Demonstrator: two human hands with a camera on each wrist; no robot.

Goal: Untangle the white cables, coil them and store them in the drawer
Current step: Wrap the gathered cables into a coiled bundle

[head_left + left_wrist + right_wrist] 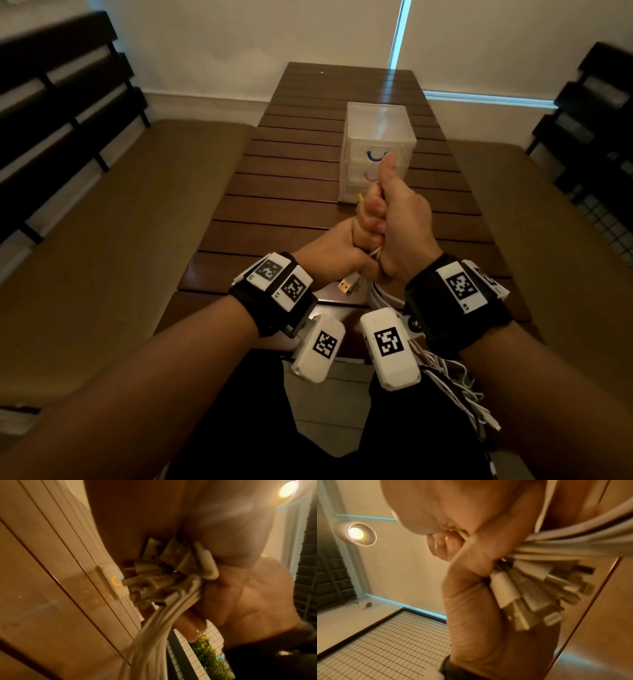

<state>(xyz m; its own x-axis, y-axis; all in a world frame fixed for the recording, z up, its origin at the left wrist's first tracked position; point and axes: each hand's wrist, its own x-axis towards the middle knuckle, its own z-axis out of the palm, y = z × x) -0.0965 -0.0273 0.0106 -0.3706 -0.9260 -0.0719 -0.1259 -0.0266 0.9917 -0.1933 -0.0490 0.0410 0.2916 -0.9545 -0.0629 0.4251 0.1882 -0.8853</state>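
A bundle of white cables (385, 295) sits in both fists over the near end of the table. My right hand (394, 219) grips the bundle with its thumb pointing up. Pressed against it from the left, my left hand (346, 250) grips the same bundle. Several plug ends (537, 595) fan out below the fists, and a USB plug (346, 286) pokes out underneath. Loose cable lengths (455, 380) hang past my right wrist. In the left wrist view the cables (159, 626) run down beside the table. Beyond the hands stands a translucent three-drawer unit (376, 126) with all drawers closed.
The unit's handles are blue (376, 157), red (370, 177) and yellow (361, 197), from top to bottom. It stands mid-way along the dark slatted table (291, 192). Cushioned benches (120, 240) flank both sides, with dark slatted backrests (61, 102). Tiled floor lies below the table's near edge.
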